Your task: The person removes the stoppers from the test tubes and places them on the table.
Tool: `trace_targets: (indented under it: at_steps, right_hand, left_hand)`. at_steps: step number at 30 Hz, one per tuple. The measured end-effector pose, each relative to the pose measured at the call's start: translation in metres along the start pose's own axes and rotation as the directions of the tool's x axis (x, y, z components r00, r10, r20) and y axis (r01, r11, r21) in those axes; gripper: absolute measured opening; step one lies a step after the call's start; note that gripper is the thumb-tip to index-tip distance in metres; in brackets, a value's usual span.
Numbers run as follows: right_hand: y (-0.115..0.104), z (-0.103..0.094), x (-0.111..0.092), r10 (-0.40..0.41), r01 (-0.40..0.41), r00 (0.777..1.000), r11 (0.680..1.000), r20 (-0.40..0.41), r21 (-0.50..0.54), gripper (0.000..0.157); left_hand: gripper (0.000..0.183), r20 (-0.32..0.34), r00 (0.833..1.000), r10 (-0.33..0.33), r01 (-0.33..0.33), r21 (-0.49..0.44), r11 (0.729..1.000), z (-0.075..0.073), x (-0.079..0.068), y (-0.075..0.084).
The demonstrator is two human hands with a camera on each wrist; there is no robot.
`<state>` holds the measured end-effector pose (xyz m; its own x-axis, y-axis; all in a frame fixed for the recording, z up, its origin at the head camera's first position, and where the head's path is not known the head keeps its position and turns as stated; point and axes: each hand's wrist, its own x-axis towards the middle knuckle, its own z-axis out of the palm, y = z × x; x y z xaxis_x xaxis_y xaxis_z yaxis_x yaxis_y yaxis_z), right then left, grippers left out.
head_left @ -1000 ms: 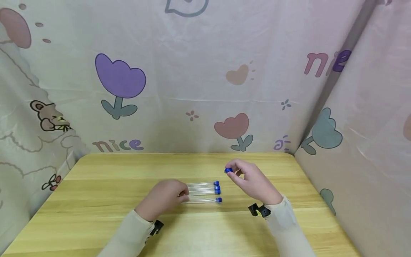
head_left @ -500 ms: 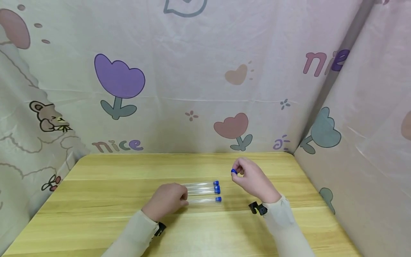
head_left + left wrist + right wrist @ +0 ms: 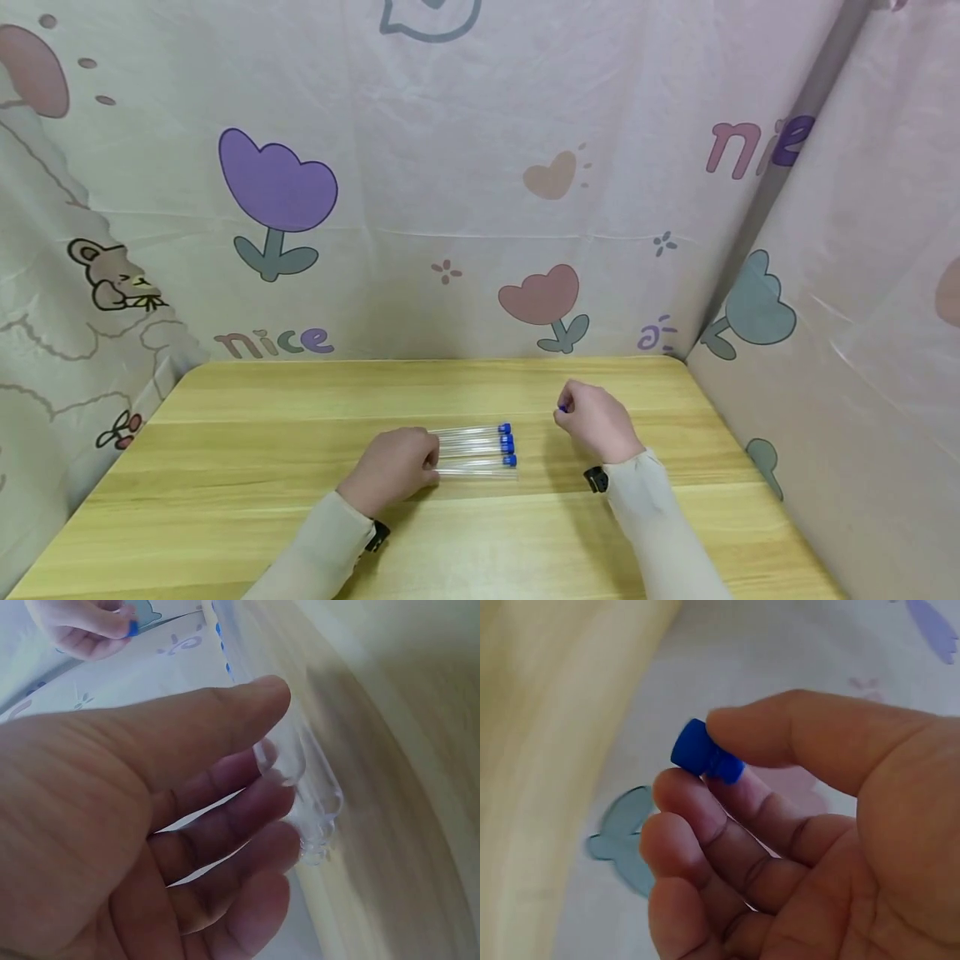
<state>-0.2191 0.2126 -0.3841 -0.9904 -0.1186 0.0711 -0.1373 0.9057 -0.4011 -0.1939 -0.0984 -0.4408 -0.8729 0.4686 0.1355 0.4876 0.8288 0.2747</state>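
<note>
Thin clear glass test tubes [image 3: 471, 443] lie side by side on the table, several with blue stoppers [image 3: 507, 447] at their right ends. In front of them is a clear tube without a stopper [image 3: 480, 473]. My left hand [image 3: 393, 468] pinches that tube near its left end. In the left wrist view, a rounded tube end [image 3: 289, 761] shows between thumb and fingers, with other tube ends [image 3: 326, 795] just beyond. Off to the right, my right hand [image 3: 597, 423] pinches a loose blue stopper [image 3: 692, 748] between thumb and fingers, its narrower ridged part towards the palm.
The wooden table [image 3: 247, 433] bears the tubes near its middle. A patterned cloth [image 3: 420, 183] hangs behind the table and along both sides. Dark wrist devices [image 3: 596, 479] sit at both cuffs.
The right hand has moved right and slightly down, still holding the stopper. The stoppered tube at the front has shifted back towards the others, and the unstoppered tube now shows plainly in front.
</note>
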Motion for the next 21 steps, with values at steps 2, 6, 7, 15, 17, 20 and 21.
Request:
trace_targets:
  at_steps: [2,6,7,15,17,20,21]
  right_hand:
    - [0.006,0.004,0.003,0.026,-0.026,0.999,1.000,0.028,-0.013,0.009]
    - [0.016,0.012,0.008,0.059,-0.057,0.996,0.998,0.064,-0.035,0.010]
    - [0.018,0.014,0.010,0.065,-0.063,0.995,0.997,0.069,-0.037,0.010]
    - [0.025,0.026,0.016,0.050,-0.048,0.992,0.999,0.117,-0.018,0.008]
    - [0.025,0.028,0.016,0.049,-0.047,0.991,0.999,0.124,-0.019,0.008]
    - [0.026,0.030,0.015,0.047,-0.045,0.991,0.999,0.123,-0.019,0.009]
    - [0.026,0.030,0.015,0.049,-0.047,0.991,0.999,0.122,-0.017,0.010]
  left_hand:
    - [0.028,-0.005,1.000,0.007,-0.007,0.004,1.000,0.002,0.000,0.000]
    - [0.028,-0.016,1.000,0.025,-0.025,0.024,0.999,0.007,0.001,-0.002]
    - [0.027,-0.019,1.000,0.024,-0.024,0.025,0.999,0.007,0.001,-0.002]
    - [0.026,-0.031,0.999,0.004,-0.003,0.022,1.000,0.009,0.005,-0.005]
    - [0.027,-0.030,1.000,0.001,0.000,0.021,1.000,0.009,0.006,-0.005]
    - [0.028,-0.027,1.000,-0.007,0.007,0.013,1.000,0.010,0.008,-0.006]
    - [0.028,-0.025,1.000,-0.009,0.009,0.011,1.000,0.010,0.009,-0.006]
